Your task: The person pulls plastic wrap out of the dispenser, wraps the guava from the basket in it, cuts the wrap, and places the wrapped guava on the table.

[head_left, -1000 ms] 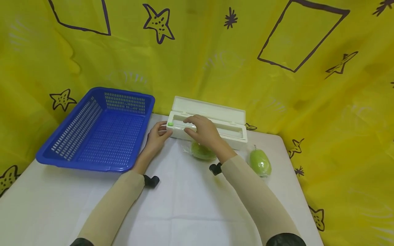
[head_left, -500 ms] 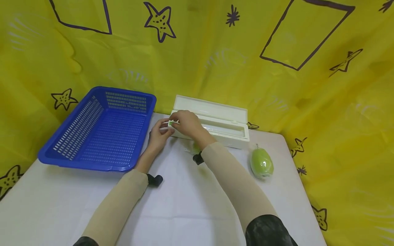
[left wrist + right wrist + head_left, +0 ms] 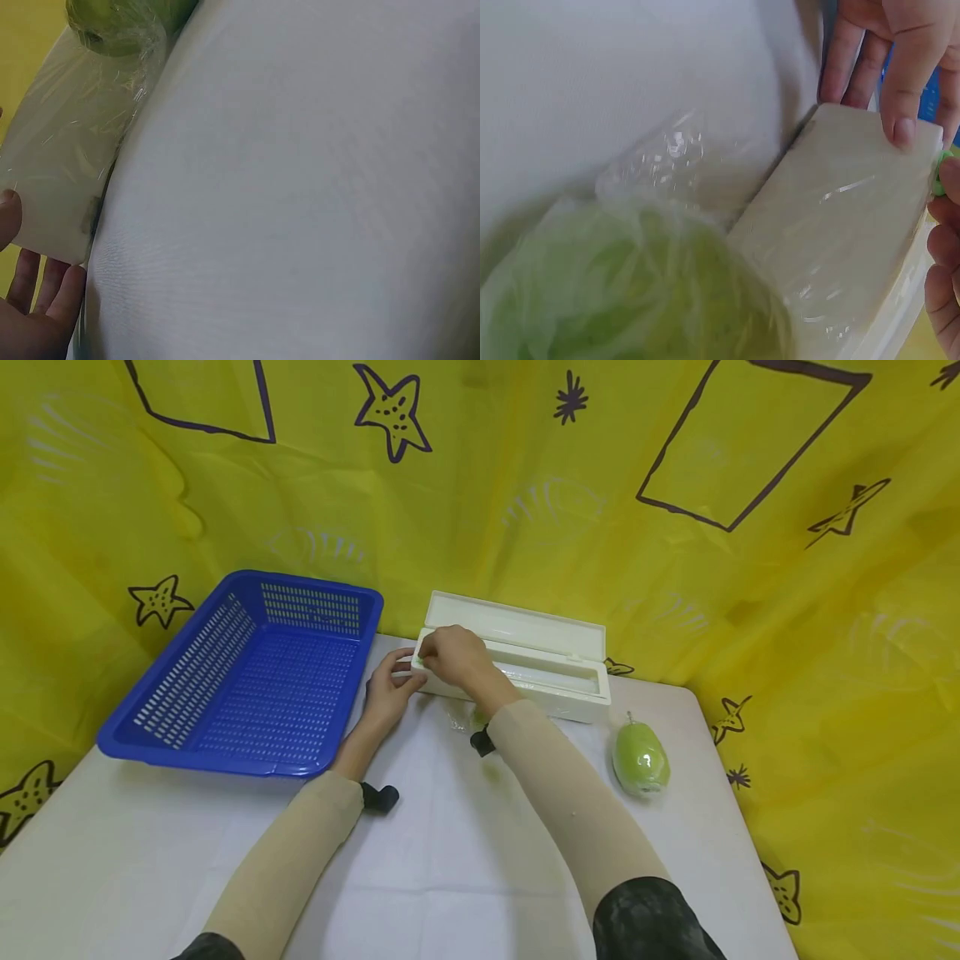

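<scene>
A white cling film dispenser (image 3: 562, 702) stands at the back of the table, its long lid (image 3: 517, 621) tipped up behind it. My left hand (image 3: 385, 695) grips its left end, thumb on the front face and fingers round the end. At that same corner my right hand (image 3: 457, 657) pinches the small green slide cutter (image 3: 941, 174). Clear film (image 3: 832, 195) hangs down over the front face and runs to a green fruit (image 3: 630, 292) covered in film. In the head view my right forearm hides most of that fruit.
A second green fruit (image 3: 641, 758), wrapped in film, lies on the right of the white-covered table (image 3: 442, 852). To the left sits a blue plastic basket (image 3: 270, 693). Behind the table hangs a yellow patterned curtain (image 3: 480, 510).
My right hand has moved left from over the dispenser's middle to its left end and now pinches the green cutter there. My left hand stays at the dispenser's end.
</scene>
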`<state>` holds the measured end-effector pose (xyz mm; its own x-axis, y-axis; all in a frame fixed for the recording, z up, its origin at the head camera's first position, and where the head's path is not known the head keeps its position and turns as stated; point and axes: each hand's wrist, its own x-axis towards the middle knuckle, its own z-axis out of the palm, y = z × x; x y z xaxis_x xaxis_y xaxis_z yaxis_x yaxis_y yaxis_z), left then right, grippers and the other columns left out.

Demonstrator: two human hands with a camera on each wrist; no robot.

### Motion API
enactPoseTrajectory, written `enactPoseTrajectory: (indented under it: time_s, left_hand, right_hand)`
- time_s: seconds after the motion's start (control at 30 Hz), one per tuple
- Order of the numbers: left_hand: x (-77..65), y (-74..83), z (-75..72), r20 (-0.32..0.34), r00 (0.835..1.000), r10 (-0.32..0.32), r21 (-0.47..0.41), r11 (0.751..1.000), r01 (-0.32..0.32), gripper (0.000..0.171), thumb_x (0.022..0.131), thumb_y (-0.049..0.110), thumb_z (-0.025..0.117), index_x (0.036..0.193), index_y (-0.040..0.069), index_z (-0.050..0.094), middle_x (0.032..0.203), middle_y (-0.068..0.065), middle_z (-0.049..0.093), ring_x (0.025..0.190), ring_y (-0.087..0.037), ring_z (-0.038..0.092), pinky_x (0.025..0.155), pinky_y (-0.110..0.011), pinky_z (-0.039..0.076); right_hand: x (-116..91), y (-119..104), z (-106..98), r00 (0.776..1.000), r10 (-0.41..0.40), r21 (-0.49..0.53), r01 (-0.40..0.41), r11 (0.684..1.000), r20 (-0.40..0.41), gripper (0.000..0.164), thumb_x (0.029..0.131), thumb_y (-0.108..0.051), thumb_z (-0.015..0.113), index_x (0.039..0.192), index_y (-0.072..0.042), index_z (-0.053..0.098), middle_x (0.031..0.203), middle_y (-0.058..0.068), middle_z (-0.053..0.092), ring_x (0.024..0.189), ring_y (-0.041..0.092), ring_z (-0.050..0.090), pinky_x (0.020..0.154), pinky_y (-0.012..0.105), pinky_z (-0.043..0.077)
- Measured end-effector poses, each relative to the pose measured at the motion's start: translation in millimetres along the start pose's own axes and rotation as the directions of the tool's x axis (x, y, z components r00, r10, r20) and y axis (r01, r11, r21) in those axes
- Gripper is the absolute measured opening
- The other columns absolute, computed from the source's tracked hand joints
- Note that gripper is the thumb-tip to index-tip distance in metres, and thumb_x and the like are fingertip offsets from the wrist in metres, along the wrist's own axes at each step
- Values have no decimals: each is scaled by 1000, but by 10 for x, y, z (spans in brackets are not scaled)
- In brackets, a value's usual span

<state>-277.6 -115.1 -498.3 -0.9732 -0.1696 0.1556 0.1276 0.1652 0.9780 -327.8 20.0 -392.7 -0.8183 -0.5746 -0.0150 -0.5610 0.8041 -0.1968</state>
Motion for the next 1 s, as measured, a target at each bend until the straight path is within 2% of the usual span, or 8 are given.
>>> enactPoseTrajectory:
  time_s: [0.33,0.7,0.83,1.0]
  left_hand:
    - [-14,7,39,-8,1000,2,5,1000,-2,50,92,7,71,138,13,55,122,-21,64,103,-38,69,86,-41,58]
    - [-28,6,47,-29,1000,-9,21,1000,10,50,93,9,70,139,14,53,123,-21,64,105,-38,68,88,-43,56]
    - [-43,3,72,-65,998,-12,38,999,14,50,93,9,70,139,15,54,120,-20,65,102,-36,68,85,-39,56]
    - [-55,-1,89,-88,996,14,55,998,-10,50,93,6,69,140,12,53,114,-22,65,100,-35,68,80,-32,55]
  right_hand:
    - [-72,148,-83,1000,-6,-46,6,999,9,11,92,-21,71,101,-20,78,102,-5,74,98,18,65,86,37,53]
    - [-130,260,-116,998,-1,-78,6,997,71,16,94,-18,67,106,-16,77,108,-1,73,99,19,64,89,37,52]
    - [-193,314,-134,995,-21,-74,28,997,93,18,96,-16,65,110,-14,75,111,1,73,103,21,64,93,37,51]
    - [-230,348,-109,996,-28,-74,34,997,81,19,98,-17,63,113,-13,74,112,2,72,108,23,64,96,38,50]
